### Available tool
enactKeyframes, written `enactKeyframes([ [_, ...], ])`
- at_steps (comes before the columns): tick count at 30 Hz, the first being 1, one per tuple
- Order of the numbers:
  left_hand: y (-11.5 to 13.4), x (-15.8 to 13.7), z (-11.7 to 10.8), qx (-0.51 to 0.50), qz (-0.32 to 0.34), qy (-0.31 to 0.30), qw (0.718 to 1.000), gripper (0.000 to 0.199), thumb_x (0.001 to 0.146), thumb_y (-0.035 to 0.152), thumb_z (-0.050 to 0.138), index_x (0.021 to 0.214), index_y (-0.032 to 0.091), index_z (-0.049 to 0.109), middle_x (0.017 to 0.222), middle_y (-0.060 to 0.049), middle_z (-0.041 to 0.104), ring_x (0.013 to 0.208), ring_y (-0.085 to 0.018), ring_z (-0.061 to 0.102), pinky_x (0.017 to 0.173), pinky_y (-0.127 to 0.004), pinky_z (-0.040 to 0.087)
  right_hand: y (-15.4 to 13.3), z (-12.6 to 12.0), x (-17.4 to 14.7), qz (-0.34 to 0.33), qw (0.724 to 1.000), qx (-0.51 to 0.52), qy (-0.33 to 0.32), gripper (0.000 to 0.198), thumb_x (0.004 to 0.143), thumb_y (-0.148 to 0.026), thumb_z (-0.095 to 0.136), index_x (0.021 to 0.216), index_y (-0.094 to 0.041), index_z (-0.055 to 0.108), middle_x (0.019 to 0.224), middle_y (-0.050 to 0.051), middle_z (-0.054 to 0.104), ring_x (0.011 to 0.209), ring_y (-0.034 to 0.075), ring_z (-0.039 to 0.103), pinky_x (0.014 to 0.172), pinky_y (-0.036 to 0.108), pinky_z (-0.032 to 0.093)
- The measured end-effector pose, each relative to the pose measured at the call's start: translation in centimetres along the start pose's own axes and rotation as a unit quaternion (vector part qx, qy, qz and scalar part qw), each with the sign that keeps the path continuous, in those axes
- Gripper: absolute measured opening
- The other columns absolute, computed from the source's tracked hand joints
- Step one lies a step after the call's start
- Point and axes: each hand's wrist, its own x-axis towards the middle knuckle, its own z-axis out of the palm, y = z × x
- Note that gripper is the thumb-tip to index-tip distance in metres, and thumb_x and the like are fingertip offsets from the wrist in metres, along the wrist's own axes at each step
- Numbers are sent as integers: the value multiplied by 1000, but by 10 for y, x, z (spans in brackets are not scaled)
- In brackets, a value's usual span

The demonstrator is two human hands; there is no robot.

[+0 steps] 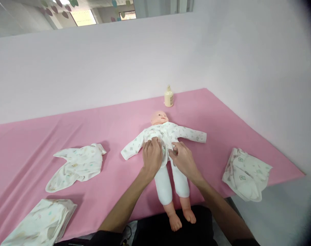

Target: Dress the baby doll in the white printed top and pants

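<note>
Fingers of the left hand (152, 156) curl inward, bunched over the front of a printed white jacket (167, 131); those of the right hand (183, 160) stand narrow, thumb and forefinger drawn close at its front edge. Whether either pair pinches the cloth cannot be told. The jacket is on a doll (163, 186) lying face up directly beneath the fingers.

Nearest, below the fingers, the person's black clothing (147, 230) shows behind the doll's bare feet (174, 222), which reach past the near edge of the pink-covered tabletop (209, 109). White trousers cover the legs between feet and fingers. Well to the left and nearer than the fingers lies a folded stack of printed cloth (40, 222). To the right of the fingers, a folded printed garment (247, 172) overhangs the edge; to their left lies a loosely spread printed cloth (83, 164).

Beyond the fingers come the doll's head (159, 118), then an upright cream pump bottle (168, 99). Farthest off, a pale wall (94, 75) rises behind the tabletop.
</note>
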Motion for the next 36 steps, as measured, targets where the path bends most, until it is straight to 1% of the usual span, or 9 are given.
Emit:
enactKeyframes([
  [5,12,-16,-6,12,10,-38,999,27,99,38,49,113,16,52,101,-10,63,94,-26,58,80,-39,44,2,2,1,-18,1000,8,21,15,90,-19,44,79,-22,54,82,2,57,71,17,51,66,31,36],
  [9,21,-21,-4,50,8,-61,997,23,97,29,48,115,15,54,103,-11,60,95,-26,56,77,-38,43,4,-2,3,-18,997,66,37,15,89,-17,43,79,-22,54,77,0,57,70,17,51,67,31,36],
  [15,14,-14,6,115,47,-12,992,20,97,16,45,108,14,61,91,-10,62,89,-26,57,78,-39,43,5,-5,1,-6,992,113,51,17,90,-22,44,88,-22,61,81,0,62,71,18,54,68,31,40],
  [20,-1,-5,9,71,79,12,994,24,98,11,39,100,15,63,87,-9,65,85,-25,59,81,-40,43,5,-6,0,-5,984,161,71,22,90,-24,45,98,-21,66,89,2,67,78,19,59,73,33,44],
  [24,-7,-2,7,-25,6,23,999,27,103,21,32,102,15,58,89,-10,67,85,-24,62,82,-39,45,4,-4,0,2,981,177,74,21,90,-24,45,94,-22,66,91,3,67,80,19,59,73,33,44],
  [26,-9,0,6,-91,-56,4,994,27,104,27,31,103,16,55,85,-7,66,79,-23,61,75,-37,45,4,-2,0,2,981,182,74,20,89,-23,46,92,-22,66,92,3,67,81,20,58,74,34,44],
  [29,-14,3,3,-184,-139,-30,973,26,103,38,35,101,18,52,79,-3,61,70,-20,57,64,-32,42,2,-1,0,3,980,186,67,19,89,-23,47,91,-22,65,91,2,66,81,20,58,74,34,44],
  [31,-17,6,1,-232,-172,-36,957,27,100,43,42,97,19,52,79,-2,59,70,-18,55,63,-30,42,0,-1,0,3,980,190,63,19,89,-23,46,91,-22,65,91,2,66,81,19,58,74,33,43],
  [36,-26,3,-11,-337,-196,-79,918,29,94,46,54,94,18,62,85,-1,64,76,-15,57,69,-28,44,-1,-3,-1,8,978,197,68,18,90,-24,46,89,-22,64,92,2,65,83,19,58,75,33,44],
])
